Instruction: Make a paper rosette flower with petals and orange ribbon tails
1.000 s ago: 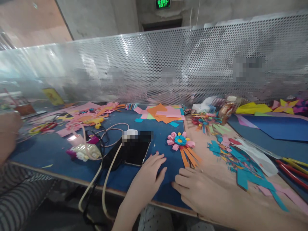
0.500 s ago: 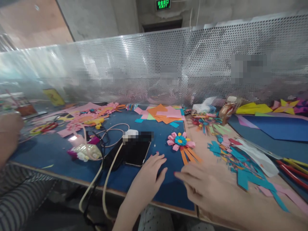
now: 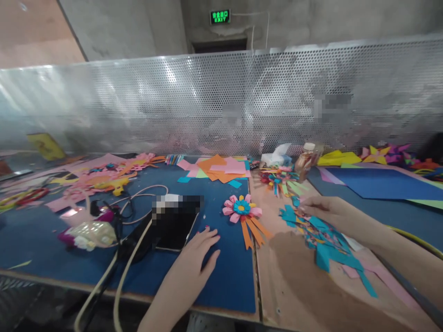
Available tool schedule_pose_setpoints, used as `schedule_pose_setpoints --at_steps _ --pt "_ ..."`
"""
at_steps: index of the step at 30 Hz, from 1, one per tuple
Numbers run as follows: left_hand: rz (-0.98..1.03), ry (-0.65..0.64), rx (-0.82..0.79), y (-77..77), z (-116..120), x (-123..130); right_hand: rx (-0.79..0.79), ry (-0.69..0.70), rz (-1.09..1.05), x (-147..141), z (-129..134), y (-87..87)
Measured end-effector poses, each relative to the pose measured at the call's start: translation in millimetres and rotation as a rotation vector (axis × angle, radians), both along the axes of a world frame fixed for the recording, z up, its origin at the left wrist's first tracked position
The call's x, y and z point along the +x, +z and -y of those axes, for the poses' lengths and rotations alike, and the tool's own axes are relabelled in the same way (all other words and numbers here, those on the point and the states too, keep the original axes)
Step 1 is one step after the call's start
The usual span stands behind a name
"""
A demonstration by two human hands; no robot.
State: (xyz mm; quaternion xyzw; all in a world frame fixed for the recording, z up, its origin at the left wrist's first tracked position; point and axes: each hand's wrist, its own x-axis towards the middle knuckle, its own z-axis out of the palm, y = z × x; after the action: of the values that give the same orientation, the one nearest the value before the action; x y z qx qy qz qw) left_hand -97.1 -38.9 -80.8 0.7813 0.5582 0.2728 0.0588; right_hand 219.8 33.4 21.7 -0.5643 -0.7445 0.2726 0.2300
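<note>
My left hand (image 3: 195,258) lies with fingers spread on the blue table surface (image 3: 228,272), beside the lower right corner of a black phone (image 3: 176,228). My right hand (image 3: 323,210) is over the upper part of a pile of teal, pink and orange paper scraps (image 3: 321,235), its fingertips pressed together; what they hold, if anything, is too small to make out. Between the hands, a paper flower (image 3: 242,207) with pink and yellow loops, a teal centre and orange strips lies near the seam of the table.
Cables (image 3: 129,258) run over the front edge at left. Behind stand a perforated metal screen (image 3: 214,101) and a bottle (image 3: 304,161). Orange and pink sheets (image 3: 221,167) lie at the back, and blue paper (image 3: 391,182) at right.
My right hand has moved away from the flower, forward and right to the scraps. The view has turned to the right, and the other person's arm at the left is out of view.
</note>
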Motion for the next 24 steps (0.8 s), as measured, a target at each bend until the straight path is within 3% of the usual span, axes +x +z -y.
schedule_pose_setpoints --at_steps 6,15,18,21,24 --pt "-0.078 -0.007 0.026 -3.6 -2.9 -2.1 -0.239 -0.110 -0.371 9.2 8.9 -8.1" --pt "-0.074 -0.057 -0.030 2.4 -6.8 -9.2 -0.193 -0.095 -0.535 12.1 8.7 -20.8" --pt "-0.081 -0.112 -0.141 17.5 -15.1 -15.9 -0.153 -0.101 -0.451 15.6 5.8 -20.0" --pt "-0.035 -0.106 -0.178 42.8 -32.9 -11.7 -0.066 -0.142 -0.312 17.3 6.4 -11.8" --pt "-0.014 -0.154 -0.183 63.0 -63.0 6.8 0.165 -0.252 -0.082 12.4 20.6 0.2"
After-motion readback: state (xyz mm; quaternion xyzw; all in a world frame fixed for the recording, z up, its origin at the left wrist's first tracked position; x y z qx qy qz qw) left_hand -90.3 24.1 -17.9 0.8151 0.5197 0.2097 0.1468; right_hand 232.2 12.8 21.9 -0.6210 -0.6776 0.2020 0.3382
